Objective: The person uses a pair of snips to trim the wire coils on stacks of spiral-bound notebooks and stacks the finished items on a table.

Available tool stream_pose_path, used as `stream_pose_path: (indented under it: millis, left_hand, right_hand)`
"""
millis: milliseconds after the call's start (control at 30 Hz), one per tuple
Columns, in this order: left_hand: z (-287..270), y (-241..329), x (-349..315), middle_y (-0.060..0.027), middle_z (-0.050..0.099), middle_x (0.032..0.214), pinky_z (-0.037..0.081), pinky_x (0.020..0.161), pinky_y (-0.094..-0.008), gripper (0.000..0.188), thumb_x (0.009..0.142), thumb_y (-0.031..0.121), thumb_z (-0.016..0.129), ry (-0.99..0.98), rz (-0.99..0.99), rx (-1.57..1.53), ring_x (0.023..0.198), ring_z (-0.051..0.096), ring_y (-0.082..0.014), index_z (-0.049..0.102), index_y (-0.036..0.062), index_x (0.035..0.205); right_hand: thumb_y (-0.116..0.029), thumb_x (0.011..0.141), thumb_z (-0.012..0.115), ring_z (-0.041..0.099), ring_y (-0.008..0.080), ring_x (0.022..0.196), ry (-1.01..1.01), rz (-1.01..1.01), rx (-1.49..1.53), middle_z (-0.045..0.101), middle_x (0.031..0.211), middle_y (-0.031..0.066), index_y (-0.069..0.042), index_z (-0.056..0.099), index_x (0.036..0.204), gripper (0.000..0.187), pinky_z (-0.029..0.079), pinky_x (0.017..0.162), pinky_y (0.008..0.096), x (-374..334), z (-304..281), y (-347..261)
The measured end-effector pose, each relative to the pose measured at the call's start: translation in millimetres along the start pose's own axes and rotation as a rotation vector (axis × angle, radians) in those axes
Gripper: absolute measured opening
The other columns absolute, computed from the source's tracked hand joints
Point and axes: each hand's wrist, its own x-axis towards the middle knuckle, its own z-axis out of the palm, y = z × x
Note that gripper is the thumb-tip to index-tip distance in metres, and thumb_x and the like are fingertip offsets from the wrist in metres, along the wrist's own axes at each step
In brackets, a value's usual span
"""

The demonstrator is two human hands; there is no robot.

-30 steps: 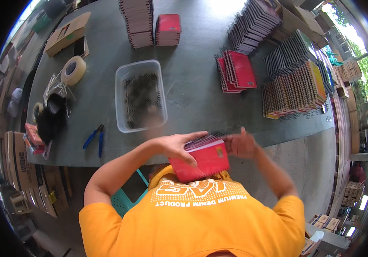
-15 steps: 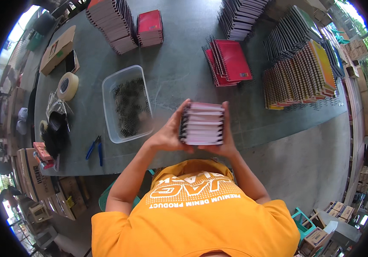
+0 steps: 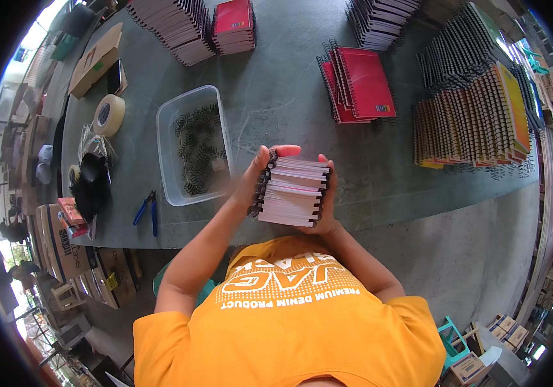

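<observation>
Between my two hands, close to the table's near edge, is a stack of spiral notebooks (image 3: 293, 192) with white page edges facing up and black coils along both sides. My left hand (image 3: 251, 178) is closed round the stack's left side, its fingers bent over the far corner. On the opposite side my right hand (image 3: 328, 205) presses against the coils, partly hidden by the stack. Beyond them lies a small pile of red spiral notebooks (image 3: 368, 82). Left of my hands stands a clear plastic box (image 3: 168, 169) holding loose black coils (image 3: 197, 138).
Blue pliers (image 3: 154, 215) lie by the near edge, with a tape roll (image 3: 109, 115) and a phone (image 3: 116, 77) farther left. Tall notebook stacks (image 3: 176, 32) stand at the back. Yellow-covered notebooks (image 3: 473, 119) and dark-coiled ones (image 3: 460, 51) fill the right side.
The held stack has tilted and shifted slightly left, and its pages sit less evenly. My left fingers now reach over its far corner. The whole view has shifted a little.
</observation>
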Motion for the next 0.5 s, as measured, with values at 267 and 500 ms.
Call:
stream_pose_path:
  millis: [267,500]
  left_hand:
    - [5,0,-3,-0.0098,0.06,0.101,0.047,0.083,-0.0294,0.068,0.085,0.06,0.039,-0.005,0.014,-0.115,0.093,0.058,-0.0155,0.052,0.0,0.113]
    - [-2,-4,-2,-0.0108,0.06,0.1,0.048,0.08,-0.0282,0.067,0.086,0.059,0.039,-0.009,0.018,-0.052,0.09,0.059,-0.0145,0.052,-0.0019,0.111]
  right_hand:
    - [-0.048,0.064,0.075,0.018,0.041,0.132,-0.125,-0.205,-0.658,0.014,0.144,0.0222,-0.013,0.042,0.128,0.08,0.009,0.105,0.0527,13,-24,-52]
    - [-0.05,0.062,0.076,0.029,0.04,0.126,-0.031,-0.215,-0.729,0.027,0.136,0.02,-0.012,0.05,0.116,0.072,0.022,0.103,0.0494,11,-23,-58]
